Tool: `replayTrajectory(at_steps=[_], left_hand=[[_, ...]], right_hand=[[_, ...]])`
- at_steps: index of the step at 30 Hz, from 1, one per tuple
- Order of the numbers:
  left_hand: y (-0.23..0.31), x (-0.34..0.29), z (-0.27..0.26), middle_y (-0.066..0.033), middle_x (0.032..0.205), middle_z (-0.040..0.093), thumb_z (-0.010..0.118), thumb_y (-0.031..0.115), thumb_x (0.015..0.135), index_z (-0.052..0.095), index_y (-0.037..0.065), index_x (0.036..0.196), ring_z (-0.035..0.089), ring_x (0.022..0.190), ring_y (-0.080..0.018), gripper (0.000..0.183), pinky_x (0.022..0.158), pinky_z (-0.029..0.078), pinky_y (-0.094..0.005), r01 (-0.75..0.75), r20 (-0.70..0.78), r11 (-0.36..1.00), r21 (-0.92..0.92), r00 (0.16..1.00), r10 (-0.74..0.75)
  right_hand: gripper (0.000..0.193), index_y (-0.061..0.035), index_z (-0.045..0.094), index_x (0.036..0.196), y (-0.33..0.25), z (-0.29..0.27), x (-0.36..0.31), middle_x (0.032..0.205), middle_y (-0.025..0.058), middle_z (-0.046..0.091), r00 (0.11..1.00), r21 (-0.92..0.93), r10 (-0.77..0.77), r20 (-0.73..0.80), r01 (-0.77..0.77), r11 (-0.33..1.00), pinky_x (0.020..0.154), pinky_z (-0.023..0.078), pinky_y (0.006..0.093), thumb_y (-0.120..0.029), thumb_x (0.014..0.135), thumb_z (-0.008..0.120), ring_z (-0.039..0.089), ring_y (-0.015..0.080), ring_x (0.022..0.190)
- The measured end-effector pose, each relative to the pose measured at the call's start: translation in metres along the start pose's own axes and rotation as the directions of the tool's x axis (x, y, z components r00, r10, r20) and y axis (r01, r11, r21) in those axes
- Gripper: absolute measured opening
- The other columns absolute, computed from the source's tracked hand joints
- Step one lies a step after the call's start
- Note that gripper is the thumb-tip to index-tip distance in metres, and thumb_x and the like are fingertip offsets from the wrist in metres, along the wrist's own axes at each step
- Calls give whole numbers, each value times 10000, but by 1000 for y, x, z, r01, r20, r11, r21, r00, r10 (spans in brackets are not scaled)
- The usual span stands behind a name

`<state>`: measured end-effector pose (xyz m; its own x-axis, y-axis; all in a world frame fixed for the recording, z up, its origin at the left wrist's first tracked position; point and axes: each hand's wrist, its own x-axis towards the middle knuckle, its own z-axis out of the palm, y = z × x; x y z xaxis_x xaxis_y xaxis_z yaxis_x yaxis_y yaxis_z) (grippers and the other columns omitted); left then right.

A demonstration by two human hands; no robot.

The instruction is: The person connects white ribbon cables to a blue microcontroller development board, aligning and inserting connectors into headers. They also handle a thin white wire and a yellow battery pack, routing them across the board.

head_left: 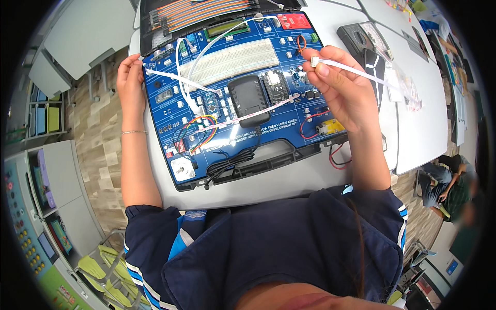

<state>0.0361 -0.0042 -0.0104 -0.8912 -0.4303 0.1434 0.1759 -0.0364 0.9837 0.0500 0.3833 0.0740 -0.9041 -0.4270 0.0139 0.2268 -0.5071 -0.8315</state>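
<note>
My right hand (343,85) is raised over the right side of a blue microcontroller kit board (227,139). Its thumb and fingers pinch the small white plug of a flat white connector cable (356,71), which trails off to the right. At the board's upper left edge is my left hand (131,75), its fingers closed; a small whitish bit shows at the tips, too small to name. Beside it a white cable (173,77) runs across the board. A white breadboard (232,63), a black box-shaped part (249,101) and several small modules sit on the board.
The kit lies in an open black case (268,165) on a white table (206,192). Ribbon wires (201,13) fill its lid. An analog multimeter (361,39) and a plastic bag (411,93) lie to the right. Green chairs (106,274) stand lower left; a person (447,186) sits far right.
</note>
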Motion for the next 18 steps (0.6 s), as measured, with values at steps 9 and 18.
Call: replayTrajectory(at_steps=[9,18], left_hand=[[-2,2,-8,-36,937,541,500,71,904,500,-31,1107,516,833,-68,227,762,427,-199,24,37,1000,8,999,-25],[0,0,-4,-21,907,549,517,85,895,516,-19,1085,517,787,-54,216,704,428,-184,14,32,1000,-6,999,-14]], right_hand=[[312,19,526,1152,4,-3,-2,1128,206,585,1000,54,21,10,-22,998,887,499,323,20,845,584,609,259,1001],[359,19,511,1197,6,-12,-3,1109,196,591,988,301,73,135,-111,947,860,523,301,43,843,567,610,247,992]])
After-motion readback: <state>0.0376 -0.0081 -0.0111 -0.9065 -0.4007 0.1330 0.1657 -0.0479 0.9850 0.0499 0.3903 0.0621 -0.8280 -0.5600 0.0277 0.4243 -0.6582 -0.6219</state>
